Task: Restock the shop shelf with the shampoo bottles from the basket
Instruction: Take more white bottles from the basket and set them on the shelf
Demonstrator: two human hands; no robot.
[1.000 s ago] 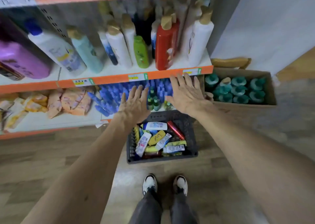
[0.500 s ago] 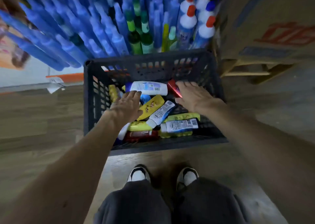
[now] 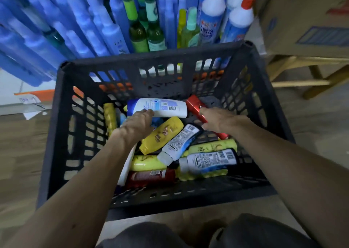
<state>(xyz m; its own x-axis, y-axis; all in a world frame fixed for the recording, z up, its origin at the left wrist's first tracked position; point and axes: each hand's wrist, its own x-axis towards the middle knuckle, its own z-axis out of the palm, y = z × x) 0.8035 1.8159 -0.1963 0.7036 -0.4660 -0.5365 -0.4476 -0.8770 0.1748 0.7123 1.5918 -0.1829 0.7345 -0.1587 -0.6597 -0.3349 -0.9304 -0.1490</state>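
Shampoo bottles (image 3: 188,144) lie in a loose heap on the bottom of the basket (image 3: 56,134), which stands on the floor against the shelf (image 3: 28,96); none is out of it yet. Both hands are down inside. The left hand (image 3: 137,123) has its fingers fairly straight, with the tips resting on the near edge of the white bottle (image 3: 166,108) towards its blue-capped left end; it is not wrapped round it. The right hand (image 3: 221,121) curls over the red bottle (image 3: 194,104), fingers on the far side and thumb on the near side, so it seems to have a hold.

The lift turns on how these two lie. The white bottle's long axis runs side to side across the far part of the basket, roughly square to the left forearm. That hand probably needs only to slide forward and close over the body from above. The red bottle slants from far-left to near-right, passing under the right palm and showing again by the wrist. Its far end is just beside the white bottle's right end. Each hand is nearer its own bottle, and the arms do not cross. A yellow bottle (image 3: 162,134) lies just near of the left hand. The shelf is ahead, beyond the basket's far wall, so the bottles likely must rise clear of that wall first.
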